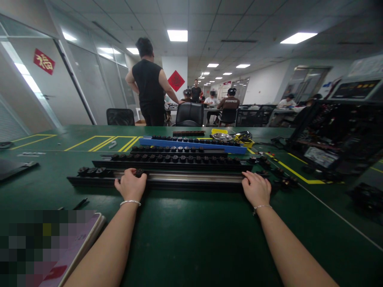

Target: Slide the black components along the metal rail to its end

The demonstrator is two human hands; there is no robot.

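Note:
A long black and silver rail (pixel 191 178) lies across the green table in front of me. My left hand (pixel 131 184) rests on its left part, fingers curled over the rail's near edge beside a small black knob. My right hand (pixel 255 188) curls over the rail's right part in the same way. A few black knobs (pixel 91 171) sit on the rail's left end. Behind it lie a second black rail (pixel 176 160) carrying a row of black knobs and a blue rail (pixel 191 143) with more of them.
Loose black knobs (pixel 279 175) lie at the right near yellow floor-style tape lines. A dark machine (pixel 338 135) stands at far right. A notebook (pixel 74 247) lies at lower left. A metal bowl (pixel 223 136) sits behind the blue rail. A person in black stands beyond the table; others sit farther back.

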